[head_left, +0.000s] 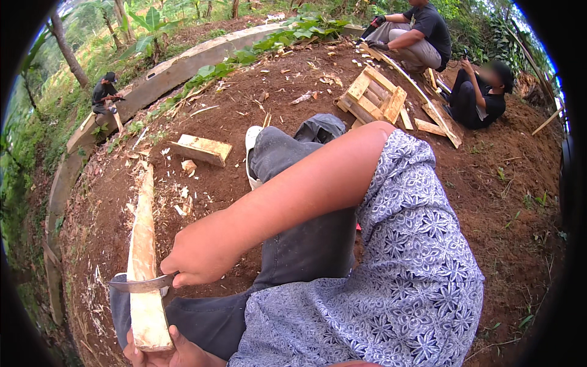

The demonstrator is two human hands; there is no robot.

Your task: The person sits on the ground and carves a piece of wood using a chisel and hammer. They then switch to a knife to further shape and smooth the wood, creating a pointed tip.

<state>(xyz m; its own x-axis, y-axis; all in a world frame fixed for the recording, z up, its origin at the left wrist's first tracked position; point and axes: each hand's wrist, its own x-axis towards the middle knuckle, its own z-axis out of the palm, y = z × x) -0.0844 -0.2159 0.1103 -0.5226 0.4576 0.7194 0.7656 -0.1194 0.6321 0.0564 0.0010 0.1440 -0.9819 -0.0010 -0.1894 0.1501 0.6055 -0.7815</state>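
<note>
My right hand is closed round the handle of a knife, most of the handle hidden in the fist. The curved metal blade lies across a long, pale piece of wood. This wood is narrow at its far end and wider toward me, with a roughly shaved surface. Its near end rests in my left hand, with the thumb and fingers on either side. The wood crosses over my bent leg in grey trousers.
Wood shavings lie scattered over brown soil. A short board sits ahead, and a stack of wooden blocks stands farther right beside a long plank. Three people sit or crouch around: one person, another, and one by the concrete edge.
</note>
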